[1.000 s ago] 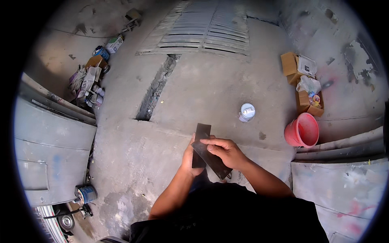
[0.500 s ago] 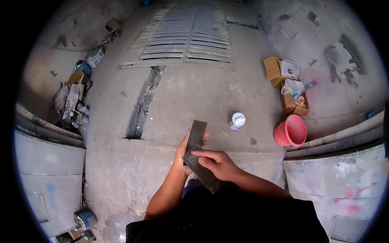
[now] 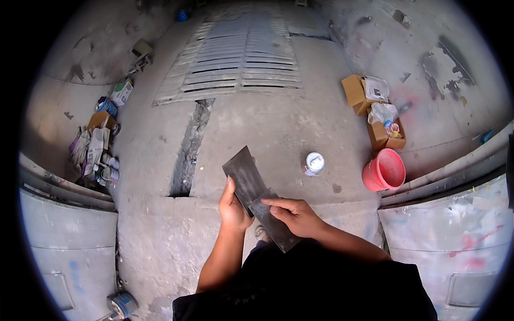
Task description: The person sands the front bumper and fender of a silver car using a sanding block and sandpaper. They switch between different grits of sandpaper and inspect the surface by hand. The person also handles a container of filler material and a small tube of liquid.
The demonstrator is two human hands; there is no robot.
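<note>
My left hand [image 3: 233, 211] grips a flat dark grey rectangular sheet [image 3: 245, 174], its thumb along the left edge and the other fingers mostly hidden behind. Paler smears run over the sheet's face, which looks like sandpaper, though its kind is not certain. A second dark sheet [image 3: 279, 229] is pinched in my right hand [image 3: 297, 216], index finger and thumb lying on its upper face. This one slants down toward my body. Its upper corner overlaps the lower end of the first sheet. Both are held in front of my waist, above the concrete floor.
Ahead to the right stand a white tub [image 3: 314, 162] and a red bucket [image 3: 384, 170]. Cardboard boxes [image 3: 355, 95] line the right wall. A rubble-filled trench [image 3: 188, 155] leads to a slatted floor grate [image 3: 241, 75]. Assorted containers and cloths [image 3: 96, 147] lie along the left wall.
The sheet in my left hand has turned from nearly upright and narrow to tilted left, showing its broad face. My right hand and its sheet have shifted slightly right.
</note>
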